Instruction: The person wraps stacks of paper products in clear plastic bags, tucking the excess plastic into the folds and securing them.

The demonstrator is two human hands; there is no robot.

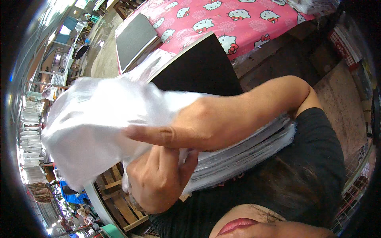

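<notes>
A thin white sheet [91,119], perhaps plastic or cloth, billows up at the left, blurred by motion. My right hand [194,123] reaches across from the right with its thumb or a finger laid along the sheet; its other fingers are hidden behind it, and the hand appears closed on the material. Just below and touching it, my left hand [156,178] has its fingers bent in, with a bit of the white material beside it. Under my right forearm lies a thick stack of white, plastic-looking layers [246,154], close against my black shirt.
A black slab-like block [198,65] stands beyond the sheet, and a grey-topped block [137,41] sits behind it. Further back is a table with a pink cat-patterned cover [246,23]. A wooden pallet [123,202] is at lower left, near a green container [113,231].
</notes>
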